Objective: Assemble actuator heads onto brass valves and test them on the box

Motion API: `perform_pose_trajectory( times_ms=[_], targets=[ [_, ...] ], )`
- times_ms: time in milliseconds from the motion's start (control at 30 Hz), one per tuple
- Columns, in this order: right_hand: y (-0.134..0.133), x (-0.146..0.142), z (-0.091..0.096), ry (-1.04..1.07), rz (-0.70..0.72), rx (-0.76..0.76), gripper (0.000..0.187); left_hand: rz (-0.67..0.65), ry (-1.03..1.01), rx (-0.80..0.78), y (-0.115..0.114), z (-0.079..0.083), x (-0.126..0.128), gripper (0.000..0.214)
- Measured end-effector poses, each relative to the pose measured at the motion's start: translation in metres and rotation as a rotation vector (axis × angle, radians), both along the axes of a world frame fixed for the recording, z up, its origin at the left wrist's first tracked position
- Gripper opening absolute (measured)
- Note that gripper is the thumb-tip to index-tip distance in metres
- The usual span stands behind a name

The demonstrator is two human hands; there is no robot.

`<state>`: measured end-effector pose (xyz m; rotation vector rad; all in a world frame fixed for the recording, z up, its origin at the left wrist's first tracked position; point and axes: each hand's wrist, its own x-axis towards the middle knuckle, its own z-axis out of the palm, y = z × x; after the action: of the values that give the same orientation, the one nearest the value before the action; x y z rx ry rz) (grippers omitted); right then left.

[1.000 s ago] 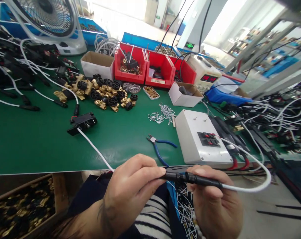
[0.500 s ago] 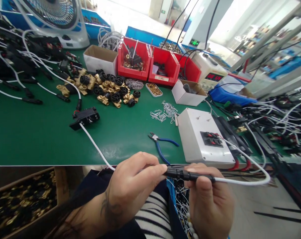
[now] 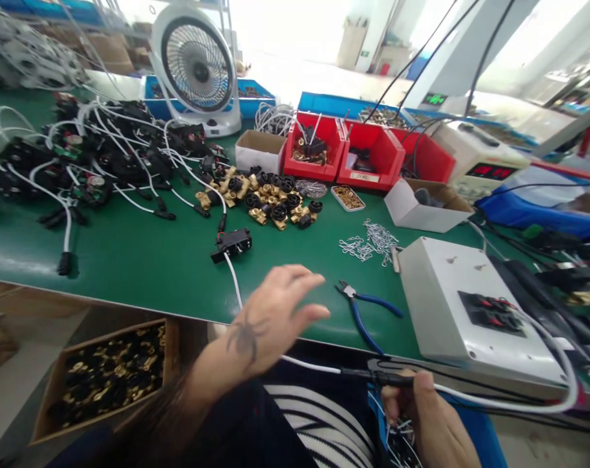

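Observation:
My right hand (image 3: 434, 413) pinches a black cable connector (image 3: 387, 378) below the table's front edge. White cable leaves the connector on both sides. One side loops to the grey metal box (image 3: 446, 305); the other passes under my left hand (image 3: 280, 315) towards a black module (image 3: 232, 244) on the green table. My left hand hovers over the front edge, its fingers stretched out and apart, with nothing in them. Right of its fingertips lies a pair of blue-handled cutting pliers (image 3: 360, 305).
Brass fittings with black caps (image 3: 275, 198) are heaped mid-table, before red bins (image 3: 314, 146). Metal clips (image 3: 370, 242) lie in a loose pile. Tangled white cables and black modules (image 3: 124, 143) cover the left, near a fan (image 3: 197, 68). A box of fittings (image 3: 171, 351) stands below.
My left hand has let go of the connector and lifted over the table edge, fingers spreading. My right hand still holds the connector. The view has swung to the left.

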<state>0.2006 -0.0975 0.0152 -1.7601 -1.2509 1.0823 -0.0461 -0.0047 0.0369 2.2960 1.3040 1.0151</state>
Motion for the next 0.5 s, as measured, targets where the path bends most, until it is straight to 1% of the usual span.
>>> perform_pose_trajectory(
  times_ms=[67, 100, 133, 167, 200, 233, 267, 300, 333, 367, 433, 467, 500],
  targets=[
    [-0.006, 0.013, -0.008, -0.017, 0.066, -0.151, 0.067, 0.394, 0.024, 0.109, 0.018, -0.004, -0.03, 0.062],
    [-0.009, 0.02, -0.01, -0.023, 0.146, -0.219, 0.067, 0.56, 0.062, 0.114, 0.027, -0.007, -0.045, 0.064],
    [-0.011, 0.026, -0.011, -0.033, 0.263, -0.27, 0.066, 0.71, 0.114, 0.064, 0.035, -0.01, -0.058, 0.062],
    [-0.012, 0.032, -0.009, -0.049, 0.397, -0.302, 0.063, 0.816, 0.171, -0.025, 0.042, -0.014, -0.068, 0.062],
    [-0.013, 0.038, -0.004, -0.066, 0.525, -0.308, 0.058, 0.841, 0.185, -0.076, 0.048, -0.018, -0.076, 0.06],
    [-0.011, 0.044, 0.004, -0.08, 0.627, -0.293, 0.052, 0.838, 0.201, -0.132, 0.052, -0.021, -0.08, 0.057],
    [-0.008, 0.05, 0.015, -0.096, 0.683, -0.255, 0.045, 0.813, 0.207, -0.172, 0.054, -0.025, -0.081, 0.054],
    [-0.002, 0.057, 0.028, -0.116, 0.684, -0.195, 0.04, 0.779, 0.207, -0.194, 0.055, -0.027, -0.079, 0.052],
    [0.006, 0.064, 0.042, -0.147, 0.625, -0.125, 0.039, 0.747, 0.21, -0.209, 0.055, -0.03, -0.074, 0.049],
    [0.017, 0.071, 0.057, -0.199, 0.519, -0.033, 0.041, 0.715, 0.206, -0.216, 0.053, -0.032, -0.067, 0.047],
    [0.048, 0.083, 0.084, -0.362, 0.247, 0.201, 0.044, 0.616, 0.136, -0.216, 0.049, -0.035, -0.05, 0.042],
    [0.067, 0.088, 0.094, -0.457, 0.089, 0.312, 0.04, 0.552, 0.083, -0.217, 0.046, -0.036, -0.04, 0.04],
    [0.087, 0.092, 0.102, -0.535, -0.054, 0.373, 0.031, 0.483, 0.013, -0.221, 0.044, -0.037, -0.03, 0.039]
  ],
)
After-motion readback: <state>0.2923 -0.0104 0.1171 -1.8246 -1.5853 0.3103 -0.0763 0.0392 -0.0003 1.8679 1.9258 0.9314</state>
